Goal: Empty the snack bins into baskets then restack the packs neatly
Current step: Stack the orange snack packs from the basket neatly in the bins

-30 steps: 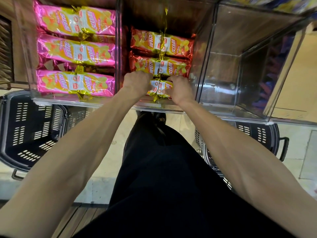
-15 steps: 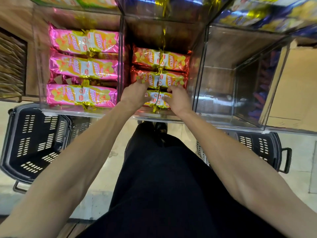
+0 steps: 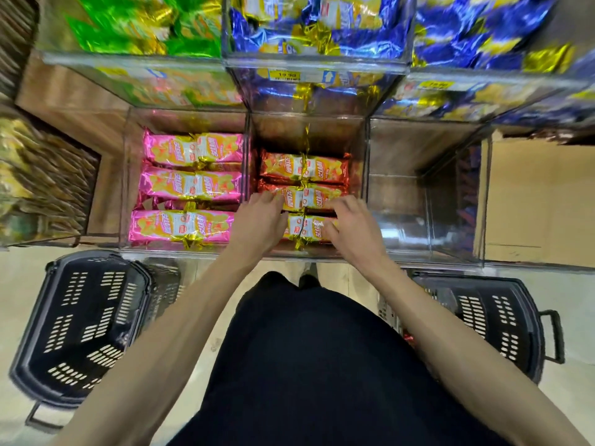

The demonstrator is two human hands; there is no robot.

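Three orange-red snack packs lie in a row in the middle clear bin [image 3: 307, 132]. My left hand [image 3: 259, 220] lies over the left ends of the front pack [image 3: 306, 228] and the middle pack [image 3: 306, 197], with its fingers stretched onto the middle one. At the right ends of the same two packs my right hand [image 3: 352, 223] rests with fingers spread. Neither hand lifts a pack. A black basket [image 3: 87, 320] sits on the floor at my left, and another black basket [image 3: 492, 320] at my right.
Pink packs [image 3: 190, 185] fill the clear bin on the left. The clear bin [image 3: 402, 207] on the right holds nothing, and a cardboard box [image 3: 541, 201] stands past it. Green packs [image 3: 138, 27] and blue packs [image 3: 318, 27] fill the upper bins.
Both hands have uncurled from the ends of the front pack, and their fingers now reach onto the middle pack. The view has tilted upward and shows the upper bins.
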